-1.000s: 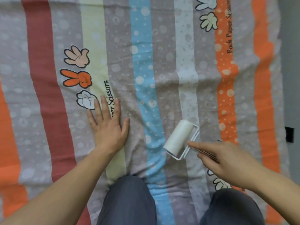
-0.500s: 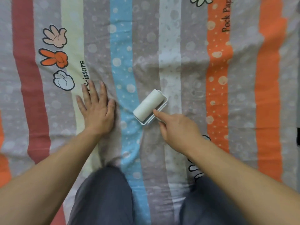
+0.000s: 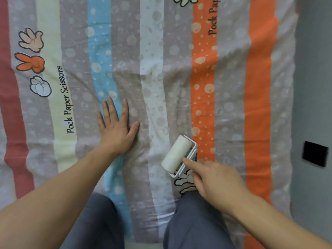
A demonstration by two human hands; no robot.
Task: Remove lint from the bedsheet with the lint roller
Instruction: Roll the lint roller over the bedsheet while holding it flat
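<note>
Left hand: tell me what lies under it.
The left hand lies flat, fingers straight, on the bedsheet, over its blue stripe and the grey one beside it. Nothing else shows around its edges. The fabric under the palm is covered, so lint there cannot be seen.

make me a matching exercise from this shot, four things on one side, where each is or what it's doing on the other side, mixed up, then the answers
Things
1. bare left hand
2. bare right hand
3. white cylindrical lint roller
4. small black square object

Places or states
A. on the grey floor, past the sheet's right edge
B. pressed flat, fingers spread, on the striped fabric bedsheet
C. lies on a grey stripe beside the dotted orange stripe
D. holds the roller's white wire frame

Pairs: 1-B, 2-D, 3-C, 4-A
</note>
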